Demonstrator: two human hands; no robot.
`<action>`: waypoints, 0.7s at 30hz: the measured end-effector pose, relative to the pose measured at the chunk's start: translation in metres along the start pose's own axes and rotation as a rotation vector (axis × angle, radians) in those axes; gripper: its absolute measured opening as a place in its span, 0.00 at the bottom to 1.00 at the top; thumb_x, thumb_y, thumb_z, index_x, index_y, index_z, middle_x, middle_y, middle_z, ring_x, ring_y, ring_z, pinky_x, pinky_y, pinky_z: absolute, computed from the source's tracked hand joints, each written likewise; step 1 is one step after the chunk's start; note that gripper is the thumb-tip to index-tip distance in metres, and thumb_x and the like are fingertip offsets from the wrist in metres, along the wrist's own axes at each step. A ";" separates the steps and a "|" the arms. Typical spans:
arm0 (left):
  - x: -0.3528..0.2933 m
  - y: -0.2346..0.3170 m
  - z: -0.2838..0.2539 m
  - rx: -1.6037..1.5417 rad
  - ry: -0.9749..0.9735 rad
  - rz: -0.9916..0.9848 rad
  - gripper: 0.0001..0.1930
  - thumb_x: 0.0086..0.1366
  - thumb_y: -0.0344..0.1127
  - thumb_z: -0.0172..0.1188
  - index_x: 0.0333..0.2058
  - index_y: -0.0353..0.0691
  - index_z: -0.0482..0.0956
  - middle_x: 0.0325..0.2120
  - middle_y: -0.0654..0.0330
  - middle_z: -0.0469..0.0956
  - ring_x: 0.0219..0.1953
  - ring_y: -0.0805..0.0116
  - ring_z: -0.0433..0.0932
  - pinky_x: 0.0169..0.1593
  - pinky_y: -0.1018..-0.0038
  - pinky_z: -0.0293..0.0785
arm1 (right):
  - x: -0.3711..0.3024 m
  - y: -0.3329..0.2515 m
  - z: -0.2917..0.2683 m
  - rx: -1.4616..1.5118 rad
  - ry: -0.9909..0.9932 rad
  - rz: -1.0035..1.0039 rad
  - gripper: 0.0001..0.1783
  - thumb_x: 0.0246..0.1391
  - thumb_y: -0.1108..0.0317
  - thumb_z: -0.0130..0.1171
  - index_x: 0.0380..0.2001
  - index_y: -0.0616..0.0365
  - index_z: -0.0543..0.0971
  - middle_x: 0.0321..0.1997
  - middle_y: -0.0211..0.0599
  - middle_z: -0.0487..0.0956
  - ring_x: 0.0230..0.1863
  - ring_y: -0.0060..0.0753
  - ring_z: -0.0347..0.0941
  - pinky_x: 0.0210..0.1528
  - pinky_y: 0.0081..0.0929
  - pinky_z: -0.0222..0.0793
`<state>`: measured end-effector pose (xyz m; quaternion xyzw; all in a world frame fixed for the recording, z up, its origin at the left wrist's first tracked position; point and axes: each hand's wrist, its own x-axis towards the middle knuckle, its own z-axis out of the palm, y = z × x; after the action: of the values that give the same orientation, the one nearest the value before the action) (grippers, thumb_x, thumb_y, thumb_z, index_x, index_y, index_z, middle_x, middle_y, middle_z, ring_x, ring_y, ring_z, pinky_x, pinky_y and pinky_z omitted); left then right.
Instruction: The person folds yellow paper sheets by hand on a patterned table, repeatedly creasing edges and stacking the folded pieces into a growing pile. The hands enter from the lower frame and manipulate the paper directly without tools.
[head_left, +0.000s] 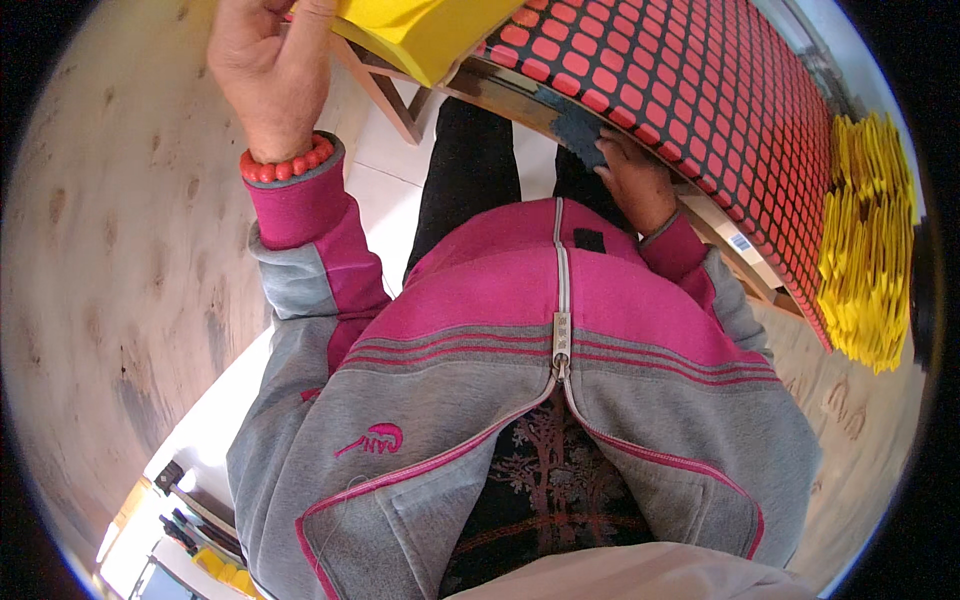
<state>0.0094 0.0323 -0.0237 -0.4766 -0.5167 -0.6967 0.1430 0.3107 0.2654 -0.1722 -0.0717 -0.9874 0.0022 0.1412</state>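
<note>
My left hand [275, 75], with a red bead bracelet [288, 168] at the wrist, is raised at the top left. Its thumb and curled fingers are closed at the left end of a yellow folded sheet-like piece [430, 35]; the fingertips are partly cut off by the picture's upper edge. The yellow piece lies over the near edge of the table cover [650, 75], which is black with red rounded squares. My right hand [638, 182] is low at the table's front edge, beside a ragged dark blue patch [575, 125]. Its fingertips are partly hidden under the cover's edge.
A thick stack of yellow folded pieces [868, 240] stands at the table's right end. A wooden table leg [385, 95] shows below the yellow piece. A large light wooden board [120, 230] fills the left side. Dark and yellow items [215, 560] lie at the lower left.
</note>
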 end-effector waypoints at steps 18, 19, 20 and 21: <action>0.013 0.025 -0.024 0.167 -0.379 -0.170 0.10 0.70 0.24 0.56 0.44 0.33 0.85 0.42 0.61 0.83 0.47 0.70 0.78 0.54 0.75 0.70 | 0.015 0.003 -0.013 0.052 -0.130 0.071 0.19 0.51 0.68 0.71 0.44 0.59 0.77 0.41 0.47 0.80 0.44 0.53 0.78 0.46 0.43 0.73; 0.015 0.025 -0.023 0.151 -0.374 -0.144 0.10 0.70 0.25 0.56 0.44 0.34 0.85 0.40 0.61 0.83 0.46 0.70 0.79 0.52 0.76 0.71 | 0.016 -0.004 -0.028 0.082 -0.161 0.073 0.19 0.51 0.68 0.71 0.44 0.60 0.77 0.41 0.46 0.80 0.44 0.54 0.78 0.46 0.42 0.73; 0.015 0.024 -0.023 0.134 -0.370 -0.120 0.10 0.71 0.25 0.55 0.44 0.35 0.85 0.39 0.61 0.83 0.44 0.71 0.80 0.51 0.77 0.73 | 0.021 -0.015 -0.043 0.036 -0.233 0.056 0.19 0.49 0.67 0.73 0.43 0.60 0.78 0.43 0.45 0.81 0.46 0.54 0.79 0.49 0.40 0.74; 0.016 0.024 -0.023 0.118 -0.372 -0.108 0.09 0.71 0.26 0.55 0.44 0.36 0.84 0.38 0.61 0.83 0.43 0.71 0.81 0.49 0.77 0.74 | 0.025 -0.022 -0.063 0.187 -0.255 -0.035 0.18 0.49 0.68 0.72 0.42 0.60 0.78 0.43 0.45 0.81 0.46 0.53 0.79 0.49 0.40 0.74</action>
<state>0.0062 0.0071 0.0033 -0.5594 -0.5988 -0.5721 0.0351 0.3011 0.2460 -0.1046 -0.0403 -0.9939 0.1006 0.0208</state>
